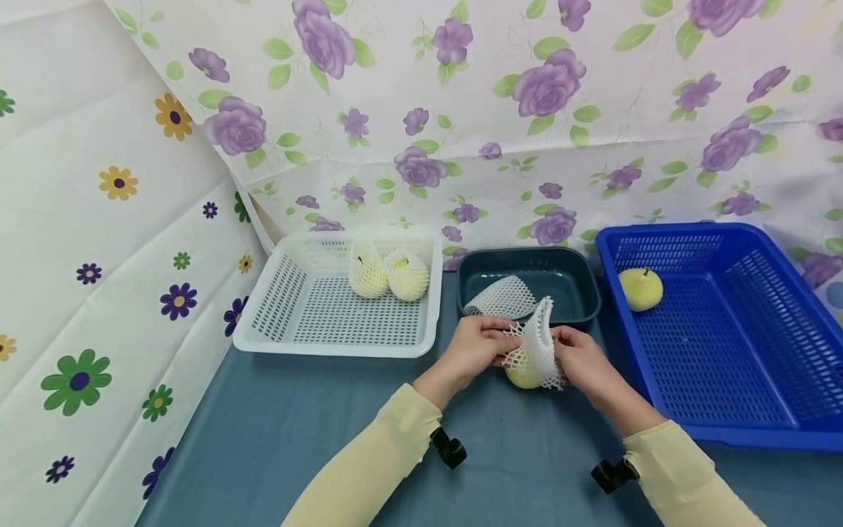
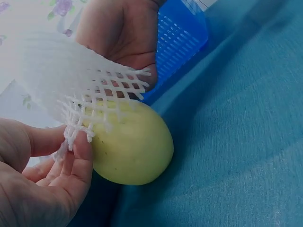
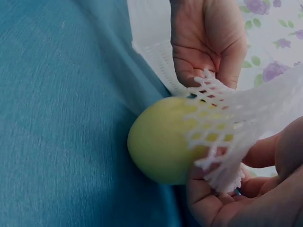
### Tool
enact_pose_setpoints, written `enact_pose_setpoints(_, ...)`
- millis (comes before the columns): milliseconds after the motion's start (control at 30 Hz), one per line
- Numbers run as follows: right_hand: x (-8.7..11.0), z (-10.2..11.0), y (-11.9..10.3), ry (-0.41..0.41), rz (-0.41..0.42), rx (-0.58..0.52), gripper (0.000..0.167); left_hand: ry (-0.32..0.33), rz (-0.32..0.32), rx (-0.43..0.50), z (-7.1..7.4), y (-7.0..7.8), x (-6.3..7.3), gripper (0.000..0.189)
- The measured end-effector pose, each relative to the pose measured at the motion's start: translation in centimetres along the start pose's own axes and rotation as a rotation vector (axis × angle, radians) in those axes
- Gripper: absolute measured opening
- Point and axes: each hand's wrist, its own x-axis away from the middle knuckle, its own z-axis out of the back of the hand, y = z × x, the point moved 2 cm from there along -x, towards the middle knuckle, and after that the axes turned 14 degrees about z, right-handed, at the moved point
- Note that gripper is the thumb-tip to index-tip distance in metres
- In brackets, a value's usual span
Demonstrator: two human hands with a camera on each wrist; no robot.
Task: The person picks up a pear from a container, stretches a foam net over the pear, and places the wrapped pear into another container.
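Nearest are the pale yellow sleeves (image 1: 362,472), with black wrist mounts (image 1: 449,448) near the cuffs, over a blue-green surface (image 1: 263,432). Beyond them the left hand (image 1: 476,342) and right hand (image 1: 585,360) face each other across a white foam net (image 1: 543,344). The left grip is narrow, thumb and fingers pinching one side of the net's open edge; the right grip pinches the opposite side. The net's mouth lies over part of a yellow pear (image 2: 135,151), its rounded lower part bare, between the hands and just in front of a dark green tray (image 1: 569,289); whether it touches the surface I cannot tell. Another foam net (image 1: 503,296) lies flattened inside the tray. To the right stands a blue basket (image 1: 724,344) with a bare pear (image 1: 641,290) near its left wall. To the left, a white basket (image 1: 316,307) holds two netted pears (image 1: 407,276) side by side at its right end. Behind everything hangs a cloth printed with purple roses (image 1: 421,197)
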Motion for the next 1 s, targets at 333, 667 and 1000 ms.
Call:
enact_pose_setpoints(333, 0.0, -0.1, 0.3, -0.011, 0.004, 0.068, 0.044, 0.103, -0.076, -0.150, 0.3, -0.3, -0.3, 0.029)
enact_pose_setpoints(667, 0.1, 0.5, 0.6, 0.040, 0.123, 0.158, 0.043, 0.312, -0.255, -0.521, 0.6, 0.2, 0.6, 0.026)
enact_pose_setpoints(1000, 1.2, 0.4, -0.7, 0.013, 0.300, 0.392, 0.055, 0.062, -0.251, -0.555, 0.6, 1.4, 2.5, 0.044)
